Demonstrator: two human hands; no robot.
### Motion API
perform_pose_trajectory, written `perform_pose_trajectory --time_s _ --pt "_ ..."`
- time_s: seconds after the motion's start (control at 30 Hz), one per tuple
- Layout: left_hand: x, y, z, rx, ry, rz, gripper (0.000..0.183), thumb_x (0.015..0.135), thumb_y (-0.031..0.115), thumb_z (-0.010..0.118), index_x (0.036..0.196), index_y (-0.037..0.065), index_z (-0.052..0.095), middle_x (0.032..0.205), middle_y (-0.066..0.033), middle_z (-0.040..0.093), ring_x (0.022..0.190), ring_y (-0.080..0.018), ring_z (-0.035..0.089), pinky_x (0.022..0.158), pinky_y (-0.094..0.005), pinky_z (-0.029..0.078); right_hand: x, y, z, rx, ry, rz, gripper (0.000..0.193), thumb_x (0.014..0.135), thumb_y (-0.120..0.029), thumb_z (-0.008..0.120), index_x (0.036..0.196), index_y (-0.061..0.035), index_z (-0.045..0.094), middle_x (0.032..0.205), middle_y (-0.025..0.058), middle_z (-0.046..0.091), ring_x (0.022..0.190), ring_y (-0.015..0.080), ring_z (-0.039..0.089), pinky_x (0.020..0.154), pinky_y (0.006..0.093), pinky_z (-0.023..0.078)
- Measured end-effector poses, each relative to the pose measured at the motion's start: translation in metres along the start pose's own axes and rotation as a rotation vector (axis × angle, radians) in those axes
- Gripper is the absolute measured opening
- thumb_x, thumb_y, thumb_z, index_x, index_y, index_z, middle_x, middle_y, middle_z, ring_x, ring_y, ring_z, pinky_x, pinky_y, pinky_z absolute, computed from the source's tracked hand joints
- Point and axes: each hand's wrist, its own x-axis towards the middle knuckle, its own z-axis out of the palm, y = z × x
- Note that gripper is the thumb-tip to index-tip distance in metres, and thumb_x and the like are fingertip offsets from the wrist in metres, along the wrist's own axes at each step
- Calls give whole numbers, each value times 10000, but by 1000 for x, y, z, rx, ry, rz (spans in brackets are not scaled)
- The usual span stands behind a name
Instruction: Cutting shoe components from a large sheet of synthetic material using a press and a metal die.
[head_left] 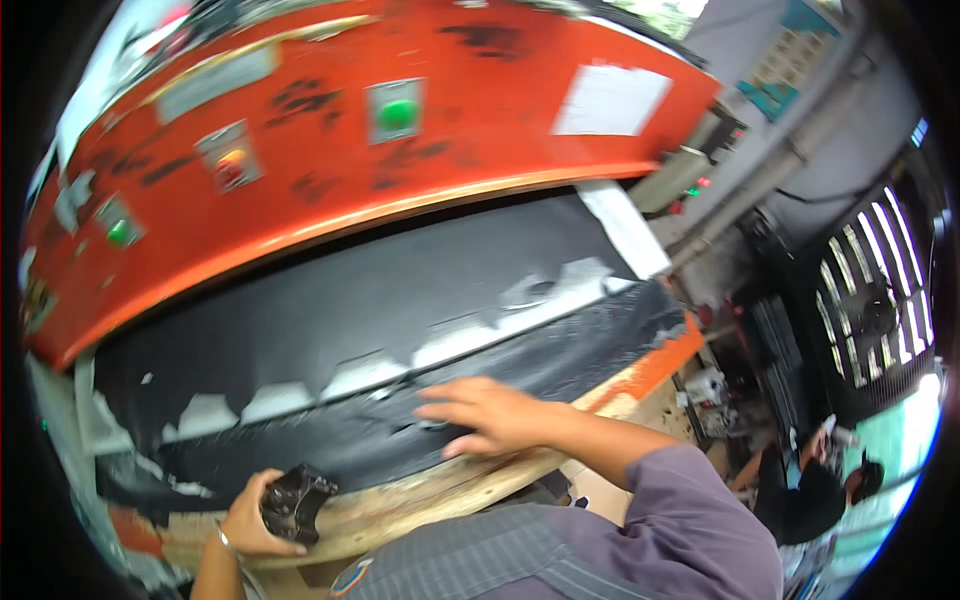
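My left hand (252,515), at the lower left, grips a dark, glossy cutting die (298,500) with a curved, notched outline. It is held at the wooden front edge (430,495) of the machine. My right hand (490,415) is over the near part of a black sheet (330,285), fingers spread; whether they touch it I cannot tell. The sheet lies across the bed. A row of cut-out gaps runs along its middle, with a white surface (365,375) showing through. A wrinkled black strip (300,440) lies along the front.
Behind the sheet, a worn orange machine beam (330,130) spans the bed, carrying a large green button (398,114), an orange-red one (231,168) and a small green one (120,233). A white paper (612,100) is stuck on it. Another person (810,495) is at the far right.
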Motion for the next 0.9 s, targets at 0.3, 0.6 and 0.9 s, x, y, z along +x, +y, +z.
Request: perform_pose_trajectory --time_s 0.3,0.6,0.9 --pt "216 153 171 -542 -640 316 1215 474 168 940 1452 55 229 1342 -128 490 1226 -231 495 1062 -381 340 -80 66 -82 1077 -158 -202 478 846 -377 703 1187 -64 585 1458 209 374 1342 335 372 1080 458 297" --pt "361 211 283 -779 108 168 586 835 192 736 1317 58 432 1133 -107 610 921 -169 623 772 -296 515 -176 138 -147 543 708 124 203 783 -118 752 935 -25 657 969 70 591 961 182 544 875 310 414" --pt "404 247 274 -184 336 273 369 840 85 684 1177 11 555 1136 -104 622 983 -149 605 892 -292 476 -111 245 -133 -503 907 451 192 731 -271 740 873 -147 703 909 -26 580 916 179 526 872 481 324"
